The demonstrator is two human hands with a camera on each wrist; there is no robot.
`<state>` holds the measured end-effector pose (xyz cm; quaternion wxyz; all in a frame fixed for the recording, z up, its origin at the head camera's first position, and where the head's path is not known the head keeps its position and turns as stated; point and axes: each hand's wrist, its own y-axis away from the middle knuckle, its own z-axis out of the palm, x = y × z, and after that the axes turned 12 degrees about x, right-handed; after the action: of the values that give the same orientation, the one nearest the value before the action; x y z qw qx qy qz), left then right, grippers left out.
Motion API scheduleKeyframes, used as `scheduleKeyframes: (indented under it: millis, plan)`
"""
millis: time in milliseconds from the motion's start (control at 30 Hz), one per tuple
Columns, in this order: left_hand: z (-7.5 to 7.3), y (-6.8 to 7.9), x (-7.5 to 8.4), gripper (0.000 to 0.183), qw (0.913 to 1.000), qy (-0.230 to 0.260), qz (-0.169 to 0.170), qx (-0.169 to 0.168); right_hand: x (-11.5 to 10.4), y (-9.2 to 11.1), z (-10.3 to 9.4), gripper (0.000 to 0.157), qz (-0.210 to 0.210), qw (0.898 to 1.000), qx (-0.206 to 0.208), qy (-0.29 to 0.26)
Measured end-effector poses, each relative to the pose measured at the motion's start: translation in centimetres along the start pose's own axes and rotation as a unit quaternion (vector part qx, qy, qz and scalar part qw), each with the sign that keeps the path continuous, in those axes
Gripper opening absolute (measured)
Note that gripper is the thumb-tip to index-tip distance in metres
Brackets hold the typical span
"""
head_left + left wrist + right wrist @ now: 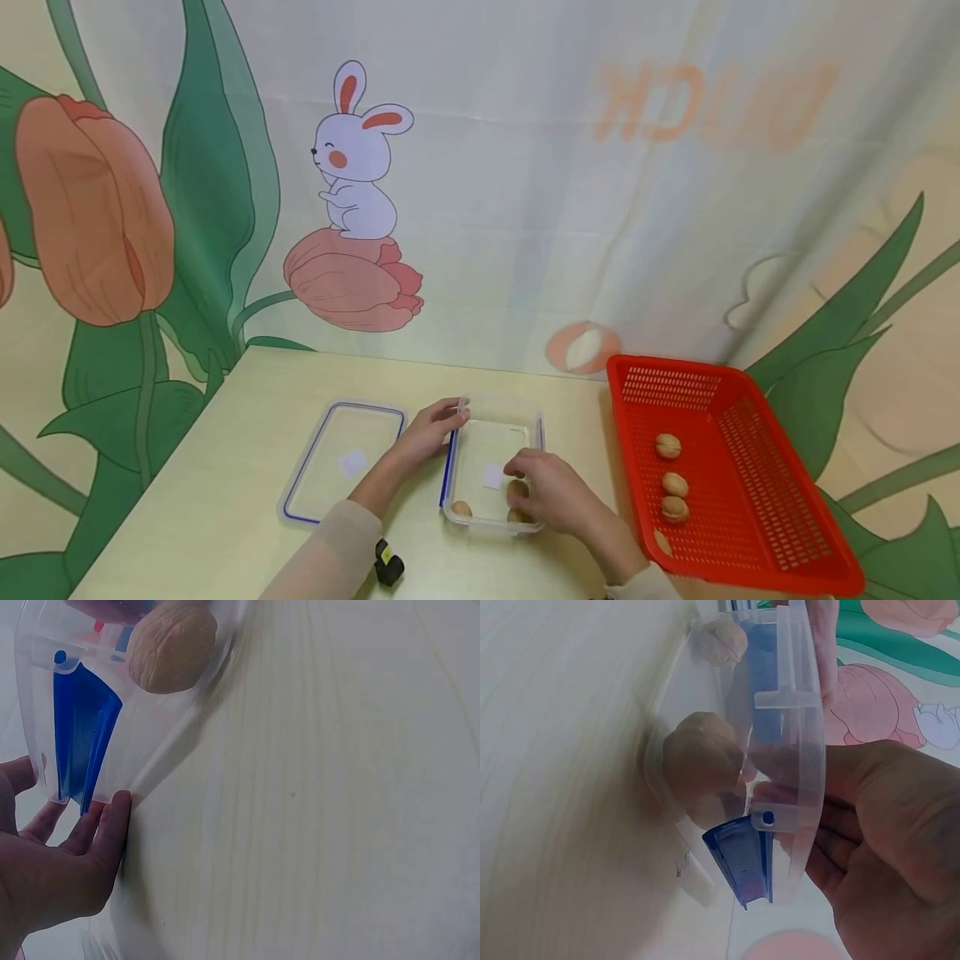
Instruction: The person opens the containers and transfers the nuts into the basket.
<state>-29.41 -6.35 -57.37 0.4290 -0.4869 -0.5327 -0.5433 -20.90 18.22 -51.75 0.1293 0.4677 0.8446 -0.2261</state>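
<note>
A clear plastic food container [492, 527] with blue side latches stands on the table, its lid off. My left hand [429, 429] grips its far-left rim; in the left wrist view, fingers and thumb lie around the wall beside a blue latch [82, 735]. My right hand [558, 492] reaches over the right wall, with its thumb and fingers apart. Below its fingertips lie walnuts [703, 754] in the near-right corner, partly hidden by the hand in the head view. Another walnut [461, 508] lies in the near-left corner. A white paper square [492, 477] shows at the container's middle.
The lid [337, 433] with a blue seal lies on the table to the left. At the right stands a red plastic basket [757, 467] holding several walnuts [675, 484]. A small black-and-yellow object [388, 564] is near the left forearm. A printed curtain [487, 208] hangs behind the table.
</note>
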Motion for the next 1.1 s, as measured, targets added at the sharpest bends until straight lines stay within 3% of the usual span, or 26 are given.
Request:
scheduleKeyframes:
  millis: [267,633,1100]
  plan:
    - [0.15,0.08,0.19,0.050,1.0000,0.000,0.003,0.001,-0.03,-0.33,0.24,0.020,-0.039,0.998,-0.009,0.047]
    - [0.01,0.24,0.32,0.050,1.0000,0.006,0.001,-0.001,0.14,-0.78,0.77,0.020,-0.055,0.995,-0.013,0.088]
    - [0.14,0.27,0.33,0.048,1.0000,0.006,0.003,0.002,0.34,-1.04,0.91,0.015,-0.075,0.993,-0.017,0.093]
